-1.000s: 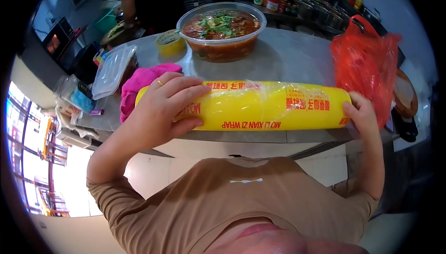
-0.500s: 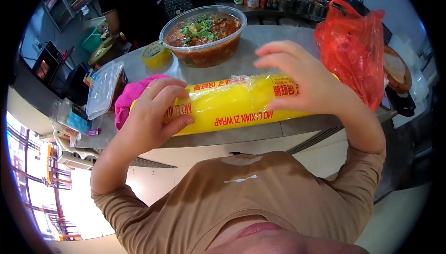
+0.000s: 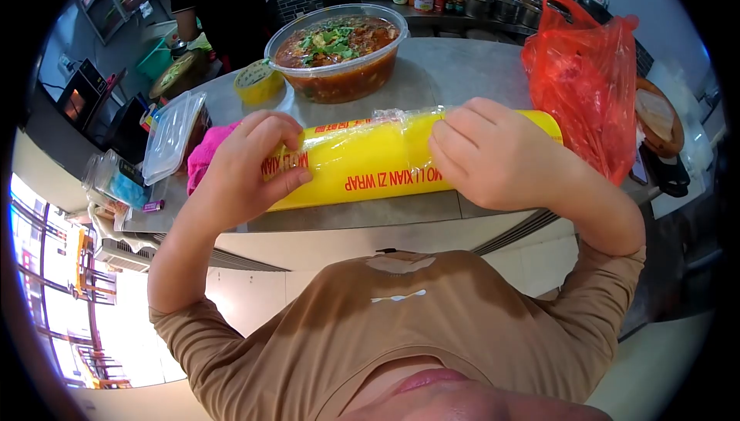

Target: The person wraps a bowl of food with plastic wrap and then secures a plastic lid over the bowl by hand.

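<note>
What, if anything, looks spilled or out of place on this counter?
No spill shows around the round clear plastic bowl. Slightly odd: crumpled clear film bunches up on the yellow cylindrical wrap roll instead of lying flat.

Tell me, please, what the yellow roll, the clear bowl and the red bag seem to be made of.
Yellow roll: glossy plastic film, apparently, given its glare and clear wrinkles.
Clear bowl: smooth plastic, probably; broth shows through its wall, though glass isn't ruled out.
Red bag: thin, shiny plastic, judging by its crinkles and highlights.
</note>
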